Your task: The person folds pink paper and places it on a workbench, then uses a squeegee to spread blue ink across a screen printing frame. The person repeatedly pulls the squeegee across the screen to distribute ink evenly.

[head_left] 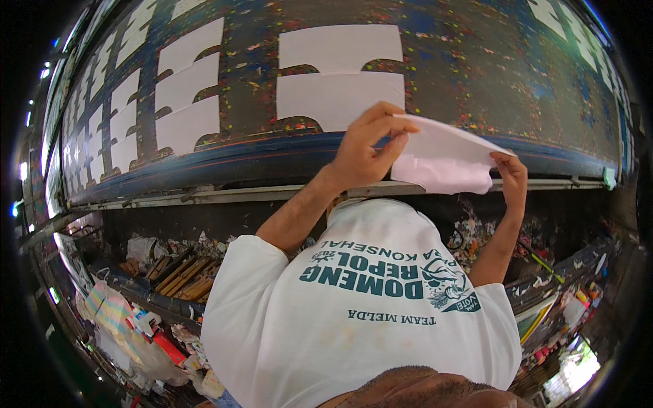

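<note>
Between my two hands hangs a white cut fabric piece (445, 160), held over the near edge of the long table (476, 88). My left hand (371, 146) is closed, pinching the upper left corner between thumb and fingers. The right corner is gripped in the closed fingers of my right hand (510, 178). The cloth's upper edge is stretched taut, while its lower part sags in a soft fold. Just beyond my left hand, a flat white piece (340, 98) with curved cut-outs lies on the table, touching another white piece (340, 47) behind it.
More white pieces (187, 126) lie in columns to the left, with others (547, 17) at the far right. Paint specks cover the tabletop. A metal rail (272, 195) runs along its near edge. Below are wooden-handled frames (187, 275), scraps (469, 231) and a cluttered lower shelf.
</note>
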Demonstrator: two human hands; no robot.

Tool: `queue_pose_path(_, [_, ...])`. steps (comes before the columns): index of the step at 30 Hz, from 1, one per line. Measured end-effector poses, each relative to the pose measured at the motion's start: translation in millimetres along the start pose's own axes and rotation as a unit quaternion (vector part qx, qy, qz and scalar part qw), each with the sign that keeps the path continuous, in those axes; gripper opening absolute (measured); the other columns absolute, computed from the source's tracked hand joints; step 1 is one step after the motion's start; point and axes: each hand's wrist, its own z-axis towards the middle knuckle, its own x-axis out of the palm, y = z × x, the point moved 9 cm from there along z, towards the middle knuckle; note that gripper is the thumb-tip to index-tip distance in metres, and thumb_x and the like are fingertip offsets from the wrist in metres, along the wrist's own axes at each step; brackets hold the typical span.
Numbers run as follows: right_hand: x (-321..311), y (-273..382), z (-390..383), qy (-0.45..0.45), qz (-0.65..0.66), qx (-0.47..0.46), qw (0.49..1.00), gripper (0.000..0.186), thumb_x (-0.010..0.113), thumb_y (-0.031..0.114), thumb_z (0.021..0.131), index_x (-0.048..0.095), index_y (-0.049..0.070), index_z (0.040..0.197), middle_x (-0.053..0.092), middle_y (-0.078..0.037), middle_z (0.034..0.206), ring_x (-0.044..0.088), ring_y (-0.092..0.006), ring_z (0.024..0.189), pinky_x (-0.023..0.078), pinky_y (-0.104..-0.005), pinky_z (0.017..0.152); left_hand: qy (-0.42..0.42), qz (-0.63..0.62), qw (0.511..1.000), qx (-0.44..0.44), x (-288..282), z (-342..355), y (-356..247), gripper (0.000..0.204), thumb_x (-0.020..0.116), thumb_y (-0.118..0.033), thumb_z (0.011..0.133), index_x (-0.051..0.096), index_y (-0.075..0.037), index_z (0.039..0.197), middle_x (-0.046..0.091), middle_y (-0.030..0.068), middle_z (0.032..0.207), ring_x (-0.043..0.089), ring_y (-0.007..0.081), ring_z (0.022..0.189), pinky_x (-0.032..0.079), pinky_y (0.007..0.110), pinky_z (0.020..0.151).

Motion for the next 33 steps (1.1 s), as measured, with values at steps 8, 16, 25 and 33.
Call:
queue_pose_path(8, [96, 91, 149, 0.010, -0.007, -0.095, 0.995, 0.036, 0.076, 0.019, 0.098, 0.071, -0.003, 0.126, 0.075, -0.006, 0.108, 0.067, -0.0129, 0.100, 0.051, -0.0287, 0.090, -0.189, 0.152, 0.968, 0.061, -160, 69, 49, 0.008, 0.075, -0.002, 0.093, 0.072, -0.003, 0.100, 0.068, 0.0041, 0.100, 0.061, 0.0090, 0.079, 0.051, 0.025, 0.071])
queue_pose_path(16, [194, 82, 308, 0.042, -0.034, -0.097, 0.994, 0.041, 0.075, 0.015, 0.096, 0.068, 0.005, 0.135, 0.076, -0.009, 0.109, 0.070, -0.0162, 0.097, 0.055, -0.0311, 0.087, -0.190, 0.297, 0.936, 0.011, -267, 137, 177, 0.019, 0.076, -0.015, 0.094, 0.077, -0.003, 0.109, 0.074, 0.0098, 0.108, 0.074, 0.0196, 0.084, 0.059, 0.032, 0.078])
queue_pose_path(25, [262, 40, 392, 0.064, -0.182, -0.142, 0.971, 0.053, 0.075, 0.013, 0.091, 0.062, 0.010, 0.143, 0.073, -0.013, 0.114, 0.070, -0.0221, 0.095, 0.058, -0.0354, 0.089, -0.149, 0.410, 0.900, 0.002, -299, 167, 288, 0.023, 0.077, -0.013, 0.090, 0.078, -0.003, 0.110, 0.073, 0.0123, 0.103, 0.072, 0.0263, 0.080, 0.058, 0.037, 0.076])
queue_pose_path(33, [266, 28, 414, 0.051, -0.170, -0.138, 0.974, 0.052, 0.066, 0.007, 0.088, 0.063, 0.006, 0.140, 0.068, -0.020, 0.128, 0.066, -0.0320, 0.117, 0.050, -0.0398, 0.105, -0.099, 0.446, 0.889, -0.037, -313, 174, 338, 0.033, 0.077, -0.029, 0.094, 0.078, -0.010, 0.121, 0.075, 0.0120, 0.113, 0.074, 0.0244, 0.087, 0.059, 0.037, 0.080])
